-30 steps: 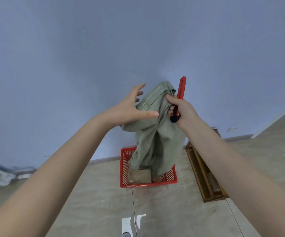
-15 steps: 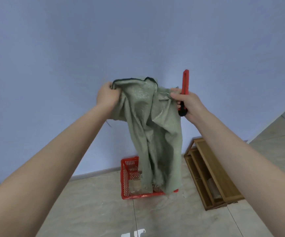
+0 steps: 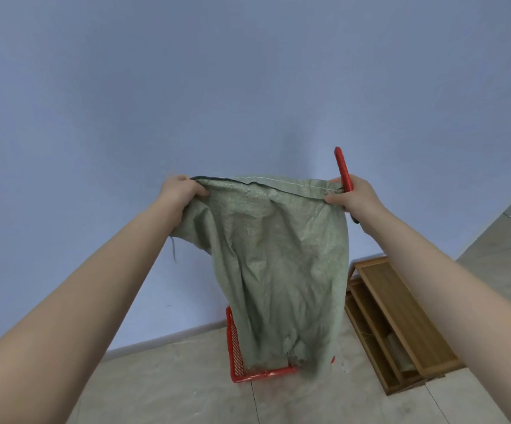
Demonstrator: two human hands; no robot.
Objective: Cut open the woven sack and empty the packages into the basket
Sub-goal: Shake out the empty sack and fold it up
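A limp green woven sack (image 3: 278,255) hangs upside down in front of me, its sewn seam stretched flat along the top. My left hand (image 3: 180,191) grips the seam's left corner. My right hand (image 3: 352,197) pinches the right corner and also holds a red utility knife (image 3: 343,168) that points upward. The sack's loose open end dangles into a red plastic basket (image 3: 236,353) on the floor by the wall. The basket's inside is hidden behind the sack, so no packages show.
A low wooden rack (image 3: 398,319) lies on the tiled floor to the right of the basket. A blue wall (image 3: 248,71) stands behind everything, with a pale skirting board at its foot. At the far right edge there is a door frame.
My left hand took hold of the sack's left corner, and both hands drew apart, spreading the bunched top seam out flat. The sack now hangs wider and covers the basket's inside.
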